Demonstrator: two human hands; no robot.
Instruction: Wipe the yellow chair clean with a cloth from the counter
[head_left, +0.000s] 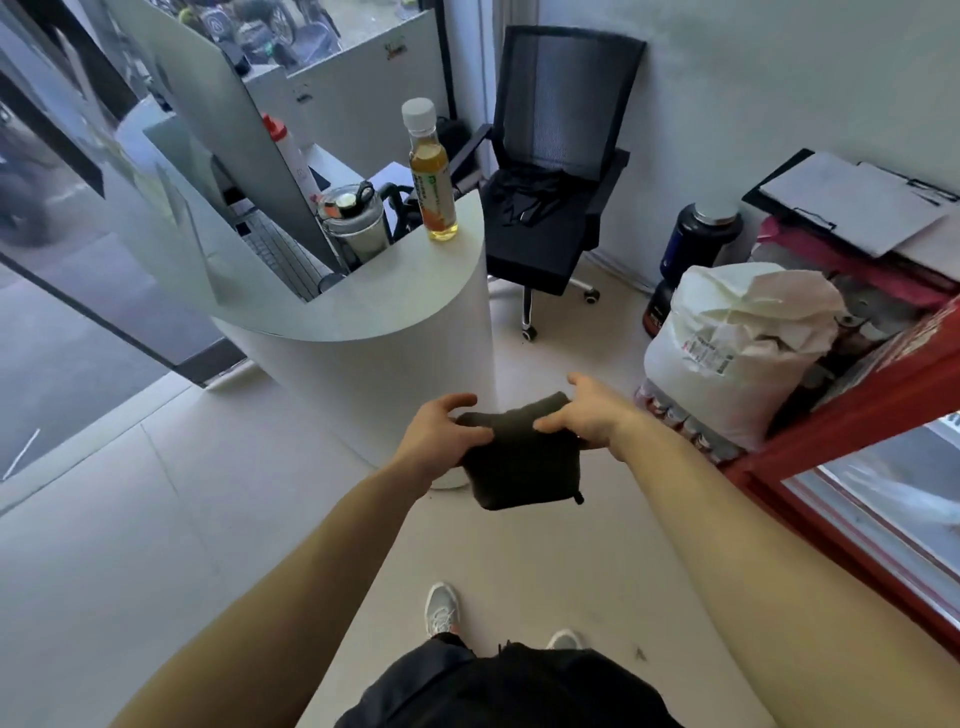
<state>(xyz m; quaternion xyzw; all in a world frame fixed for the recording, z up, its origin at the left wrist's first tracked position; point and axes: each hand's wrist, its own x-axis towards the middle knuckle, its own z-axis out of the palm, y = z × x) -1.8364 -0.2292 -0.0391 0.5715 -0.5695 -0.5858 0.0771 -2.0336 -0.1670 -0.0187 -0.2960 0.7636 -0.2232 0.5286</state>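
Yellow chair not in view. Dark folded fabric cloth (522, 457) held in air before rounded white table (363, 312), above pale tiled floor (156, 519). Left hand (441, 436): fingers curled, pinching cloth's left top edge. Right hand (587, 413): fingers pinching right top edge; lower fingers hidden behind cloth. On table: clear plastic bottle of amber drink (432, 176), white cap. Behind table: black mesh office chair (550, 182), dark garment on seat. Right: white crumpled sack (737, 348), red-framed shelf (857, 415) cut off by frame edge. Monitor partly hidden behind table's raised edge.
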